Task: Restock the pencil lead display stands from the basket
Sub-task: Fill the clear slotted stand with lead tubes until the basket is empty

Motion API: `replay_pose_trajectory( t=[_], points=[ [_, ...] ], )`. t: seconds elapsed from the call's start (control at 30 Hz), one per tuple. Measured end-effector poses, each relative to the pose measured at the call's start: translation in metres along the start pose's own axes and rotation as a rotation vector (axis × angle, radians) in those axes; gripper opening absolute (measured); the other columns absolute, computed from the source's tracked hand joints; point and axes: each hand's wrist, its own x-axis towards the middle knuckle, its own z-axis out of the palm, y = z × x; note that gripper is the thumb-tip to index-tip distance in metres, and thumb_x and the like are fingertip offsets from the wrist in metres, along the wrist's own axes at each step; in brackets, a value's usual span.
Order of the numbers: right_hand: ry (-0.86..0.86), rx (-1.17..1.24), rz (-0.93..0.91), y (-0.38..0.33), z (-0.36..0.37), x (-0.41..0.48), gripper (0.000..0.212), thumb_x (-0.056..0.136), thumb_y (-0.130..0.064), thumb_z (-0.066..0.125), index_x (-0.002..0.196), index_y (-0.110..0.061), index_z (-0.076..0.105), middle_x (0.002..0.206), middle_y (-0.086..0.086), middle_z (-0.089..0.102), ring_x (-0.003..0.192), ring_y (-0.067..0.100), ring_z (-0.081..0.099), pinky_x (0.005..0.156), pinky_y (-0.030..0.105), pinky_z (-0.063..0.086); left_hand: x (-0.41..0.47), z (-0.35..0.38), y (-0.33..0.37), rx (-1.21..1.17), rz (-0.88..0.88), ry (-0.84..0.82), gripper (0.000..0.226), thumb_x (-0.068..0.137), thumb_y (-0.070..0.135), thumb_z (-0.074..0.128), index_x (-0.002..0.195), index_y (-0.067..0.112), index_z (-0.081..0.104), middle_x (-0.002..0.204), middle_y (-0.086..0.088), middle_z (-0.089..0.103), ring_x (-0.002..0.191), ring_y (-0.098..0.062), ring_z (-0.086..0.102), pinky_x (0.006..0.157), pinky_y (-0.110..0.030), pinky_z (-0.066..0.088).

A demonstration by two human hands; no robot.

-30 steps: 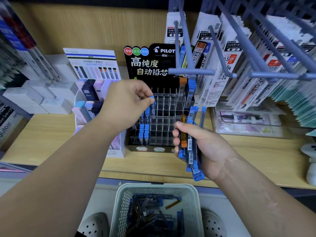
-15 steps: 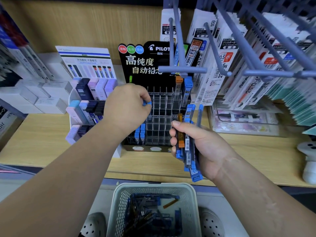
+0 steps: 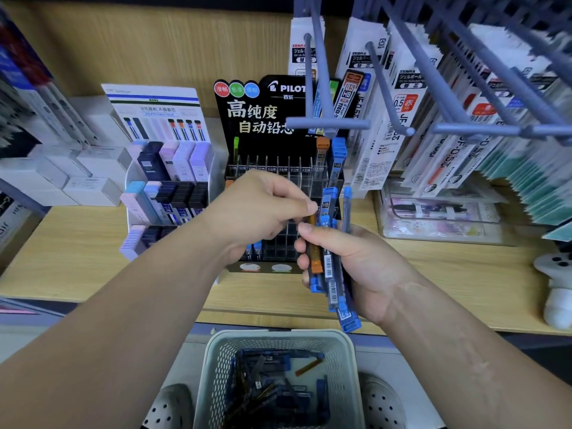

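Pale wood-grain shelf (image 3: 77, 243), black stand (image 3: 263, 119) with clear slots mostly vacant, right hand (image 3: 365, 267) clamped on slim blue cases (image 3: 330, 274), left hand (image 3: 257, 212) pinching orange case (image 3: 315, 258) top, perforated basket (image 3: 278, 335) below shelf edge.

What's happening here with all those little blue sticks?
A person is filling the black display stand with pencil lead cases. The right hand holds a bunch of lead cases, mostly blue, while the left hand pinches the orange case at its top. Many slots are empty, and the basket below holds more.
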Motion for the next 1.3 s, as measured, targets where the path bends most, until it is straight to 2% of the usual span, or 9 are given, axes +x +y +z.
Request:
replay_pose_trajectory(
  t=[0.13, 0.3, 0.6, 0.8, 0.93, 1.03, 1.1, 1.2, 1.3],
  points=[
    [-0.005, 0.019, -0.021, -0.002, 0.001, -0.001, 0.016, 0.078, -0.026, 0.077, 0.087, -0.014, 0.071, 0.076, 0.004, 0.068, 0.061, 0.015, 0.063, 0.055, 0.029, 0.054, -0.001, -0.003, 0.002, -0.102, 0.0, -0.008, 0.012, 0.091, 0.014, 0.069, 0.08, 0.012, 0.07, 0.056, 0.003, 0.057, 0.045, -0.01, 0.039, 0.042, -0.021, 0.03],
    [0.034, 0.079, -0.005, -0.004, 0.001, 0.001, 0.021, 0.073, -0.033, 0.078, 0.071, -0.013, 0.074, 0.074, 0.007, 0.068, 0.058, 0.015, 0.062, 0.058, 0.029, 0.056, 0.0, -0.01, 0.005, -0.275, -0.001, 0.073, 0.016, 0.095, 0.013, 0.064, 0.079, 0.011, 0.067, 0.064, -0.002, 0.057, 0.044, -0.011, 0.045, 0.039, -0.02, 0.033],
    [0.064, 0.144, -0.01, -0.004, 0.006, 0.003, 0.015, 0.082, -0.023, 0.076, 0.082, -0.009, 0.072, 0.077, 0.005, 0.069, 0.058, 0.014, 0.063, 0.056, 0.027, 0.056, -0.013, -0.024, 0.008, -0.283, 0.183, 0.217, 0.011, 0.097, 0.013, 0.062, 0.086, 0.01, 0.064, 0.067, -0.009, 0.068, 0.043, -0.015, 0.053, 0.038, -0.022, 0.035],
    [0.112, 0.17, -0.009, -0.003, 0.01, 0.009, 0.017, 0.088, -0.02, 0.075, 0.09, -0.004, 0.07, 0.072, 0.007, 0.066, 0.057, 0.016, 0.062, 0.054, 0.025, 0.055, -0.032, -0.033, 0.003, -0.284, 0.232, 0.172, 0.013, 0.094, 0.01, 0.064, 0.083, 0.015, 0.066, 0.076, -0.018, 0.072, 0.044, -0.019, 0.057, 0.038, -0.024, 0.041],
    [0.17, 0.174, -0.044, -0.001, 0.015, 0.015, 0.013, 0.088, -0.016, 0.075, 0.09, -0.005, 0.069, 0.07, 0.007, 0.066, 0.055, 0.015, 0.063, 0.052, 0.025, 0.055, -0.044, -0.035, -0.001, -0.396, 0.135, 0.067, 0.012, 0.077, 0.017, 0.077, 0.077, 0.011, 0.067, 0.078, -0.022, 0.072, 0.044, -0.018, 0.06, 0.039, -0.022, 0.045],
    [0.194, 0.157, -0.064, 0.001, 0.019, 0.021, 0.013, 0.088, -0.015, 0.076, 0.093, -0.006, 0.067, 0.069, 0.007, 0.066, 0.054, 0.015, 0.063, 0.052, 0.027, 0.055, -0.05, -0.034, -0.005, -0.374, 0.026, -0.056, 0.013, 0.067, 0.015, 0.075, 0.07, 0.01, 0.063, 0.081, -0.023, 0.072, 0.045, -0.015, 0.059, 0.039, -0.021, 0.045],
    [0.214, 0.11, -0.063, 0.002, 0.021, 0.023, 0.013, 0.087, -0.016, 0.077, 0.091, -0.008, 0.067, 0.067, 0.007, 0.067, 0.053, 0.017, 0.062, 0.053, 0.028, 0.055, -0.052, -0.035, -0.01, -0.321, -0.052, -0.131, 0.018, 0.066, 0.007, 0.076, 0.08, 0.008, 0.065, 0.08, -0.02, 0.072, 0.049, -0.016, 0.06, 0.042, -0.021, 0.047],
    [0.224, 0.072, -0.101, 0.003, 0.023, 0.027, 0.015, 0.085, -0.014, 0.079, 0.095, -0.009, 0.07, 0.067, 0.007, 0.068, 0.056, 0.018, 0.063, 0.056, 0.031, 0.055, -0.053, -0.037, -0.021, -0.221, -0.105, -0.187, 0.048, 0.076, -0.006, 0.076, 0.117, 0.016, 0.063, 0.075, -0.011, 0.068, 0.058, -0.019, 0.061, 0.048, -0.025, 0.047],
    [0.185, 0.055, -0.146, 0.005, 0.029, 0.029, 0.023, 0.084, -0.01, 0.079, 0.104, -0.009, 0.07, 0.068, 0.006, 0.067, 0.058, 0.018, 0.064, 0.057, 0.031, 0.055, -0.053, -0.04, -0.029, -0.13, -0.081, -0.199, 0.06, 0.081, -0.006, 0.074, 0.128, 0.028, 0.057, 0.067, -0.005, 0.062, 0.058, -0.019, 0.056, 0.05, -0.028, 0.04]
  ],
)
